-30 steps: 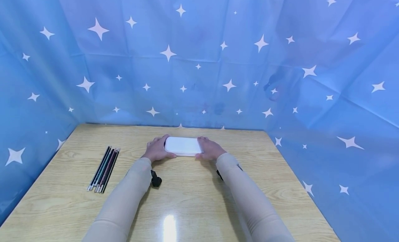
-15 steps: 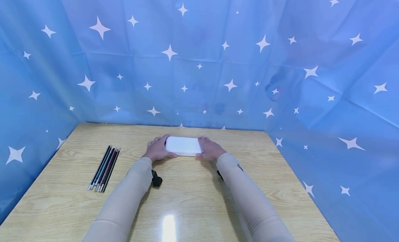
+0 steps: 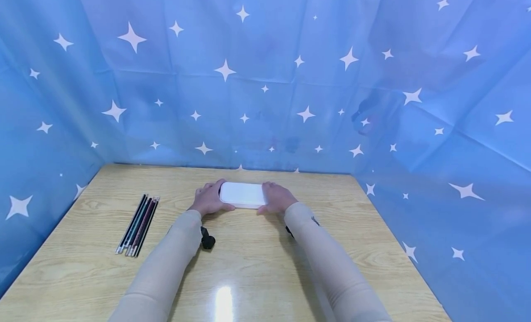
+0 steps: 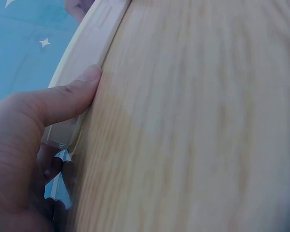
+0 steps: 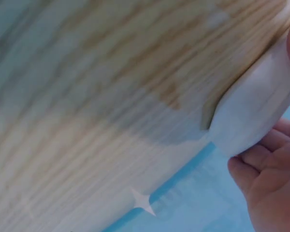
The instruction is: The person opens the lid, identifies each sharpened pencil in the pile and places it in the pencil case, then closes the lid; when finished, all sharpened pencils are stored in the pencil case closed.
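Observation:
A flat white case (image 3: 242,193) with rounded corners lies toward the far side of the wooden table, its long side facing me. My left hand (image 3: 209,198) grips its left end, thumb along the front side and the other fingers round the back. In the left wrist view that thumb presses on the side of the case (image 4: 99,34), low near the tabletop. The right end is held by my right hand (image 3: 277,198). From the right wrist, the thumb shows at the front of the case (image 5: 253,106), with curled fingers (image 5: 258,157) behind its end.
Several dark pencils (image 3: 138,225) lie side by side at the left of the table (image 3: 257,271). A blue curtain with white stars (image 3: 265,100) hangs behind the table and along both sides. Black wrist cameras (image 3: 207,239) sit under the sleeves.
My right hand has shifted slightly left along the case, its thumb now a little lower in the head view. The left hand, the case and the pencils stay where they were.

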Action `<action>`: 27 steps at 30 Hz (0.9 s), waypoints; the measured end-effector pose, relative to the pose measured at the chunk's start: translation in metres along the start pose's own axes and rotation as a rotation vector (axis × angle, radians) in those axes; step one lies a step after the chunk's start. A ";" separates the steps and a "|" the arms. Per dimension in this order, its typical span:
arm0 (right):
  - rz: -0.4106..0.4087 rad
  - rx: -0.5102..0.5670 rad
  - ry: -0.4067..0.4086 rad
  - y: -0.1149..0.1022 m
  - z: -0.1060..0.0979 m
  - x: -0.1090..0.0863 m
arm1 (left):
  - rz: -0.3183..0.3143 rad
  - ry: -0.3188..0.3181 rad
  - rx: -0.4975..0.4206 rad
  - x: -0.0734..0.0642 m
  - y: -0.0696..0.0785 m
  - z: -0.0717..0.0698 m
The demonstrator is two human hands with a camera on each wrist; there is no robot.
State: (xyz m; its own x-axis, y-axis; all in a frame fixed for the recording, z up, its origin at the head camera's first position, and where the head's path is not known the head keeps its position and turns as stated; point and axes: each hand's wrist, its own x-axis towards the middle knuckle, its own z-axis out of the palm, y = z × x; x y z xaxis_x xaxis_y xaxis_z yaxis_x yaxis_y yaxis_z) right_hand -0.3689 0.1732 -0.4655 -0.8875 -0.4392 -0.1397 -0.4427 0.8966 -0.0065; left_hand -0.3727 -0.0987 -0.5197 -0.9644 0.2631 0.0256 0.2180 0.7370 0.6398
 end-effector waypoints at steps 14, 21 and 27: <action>-0.013 -0.021 -0.058 0.004 0.001 0.003 | -0.024 -0.013 -0.005 -0.002 0.005 -0.002; -0.017 0.057 -0.084 0.007 -0.002 0.003 | -0.029 -0.023 -0.015 -0.002 0.003 -0.001; -0.022 0.056 -0.068 0.008 -0.001 0.001 | -0.038 -0.025 -0.034 -0.002 0.004 -0.003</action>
State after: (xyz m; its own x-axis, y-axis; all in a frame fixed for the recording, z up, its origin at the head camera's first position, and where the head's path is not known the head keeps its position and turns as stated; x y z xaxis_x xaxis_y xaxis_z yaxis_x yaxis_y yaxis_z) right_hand -0.3731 0.1796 -0.4645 -0.8659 -0.4559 -0.2057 -0.4527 0.8893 -0.0651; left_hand -0.3699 -0.0978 -0.5151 -0.9677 0.2514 -0.0179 0.1760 0.7250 0.6658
